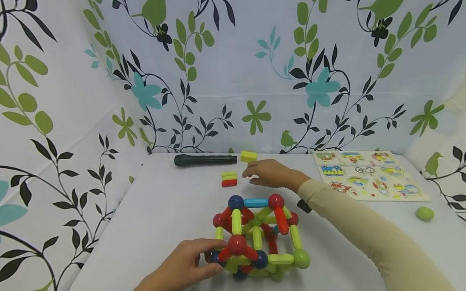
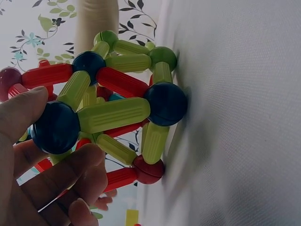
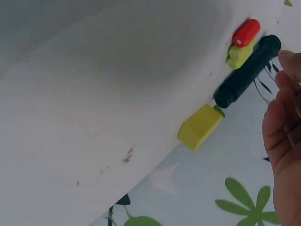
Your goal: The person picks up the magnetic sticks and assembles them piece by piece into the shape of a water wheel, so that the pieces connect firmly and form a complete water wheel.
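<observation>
A frame of magnetic sticks and balls, in red, blue, yellow-green and light blue, stands on the white table. My left hand pinches a dark blue ball at its near left corner between thumb and fingers. Beyond the frame, my right hand hovers with loosely bent fingers and nothing visible in them. Just left of it lie loose magnetic sticks, one red and two yellow-green. One red stick slants down from a red ball on top of the frame.
Behind the loose sticks lie a black microphone and a yellow block. A picture puzzle board lies at the back right, with a green oval object in front. A small black object shows under the right forearm. Patterned cloth hangs behind.
</observation>
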`<action>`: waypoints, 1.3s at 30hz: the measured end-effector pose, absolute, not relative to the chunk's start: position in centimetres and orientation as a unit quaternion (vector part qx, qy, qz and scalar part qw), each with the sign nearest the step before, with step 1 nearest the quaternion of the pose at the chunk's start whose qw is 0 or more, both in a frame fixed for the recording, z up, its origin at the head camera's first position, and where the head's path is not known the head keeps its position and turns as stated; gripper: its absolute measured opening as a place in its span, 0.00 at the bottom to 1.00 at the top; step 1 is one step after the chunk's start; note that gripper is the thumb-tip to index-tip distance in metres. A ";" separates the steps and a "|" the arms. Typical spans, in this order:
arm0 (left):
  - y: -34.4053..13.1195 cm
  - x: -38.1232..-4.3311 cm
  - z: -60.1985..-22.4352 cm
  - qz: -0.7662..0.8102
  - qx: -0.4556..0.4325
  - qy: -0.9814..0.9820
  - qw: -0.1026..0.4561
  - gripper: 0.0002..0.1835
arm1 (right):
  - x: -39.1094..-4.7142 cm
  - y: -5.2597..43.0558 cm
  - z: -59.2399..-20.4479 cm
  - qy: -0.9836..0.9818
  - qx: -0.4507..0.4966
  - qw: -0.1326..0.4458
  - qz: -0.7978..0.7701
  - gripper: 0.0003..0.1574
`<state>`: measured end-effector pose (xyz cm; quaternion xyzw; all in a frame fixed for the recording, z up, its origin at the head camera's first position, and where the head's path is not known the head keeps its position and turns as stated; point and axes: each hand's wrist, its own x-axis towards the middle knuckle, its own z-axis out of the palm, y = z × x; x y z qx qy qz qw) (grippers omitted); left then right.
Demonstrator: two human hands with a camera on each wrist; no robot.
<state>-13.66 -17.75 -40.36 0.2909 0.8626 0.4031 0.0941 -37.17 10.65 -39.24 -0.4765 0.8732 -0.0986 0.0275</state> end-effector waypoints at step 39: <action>-17.7 -13.6 -40.3 0.409 0.301 0.856 0.095 0.23 | -38.7 2.8 -41.8 0.897 -0.437 0.061 0.029 0.14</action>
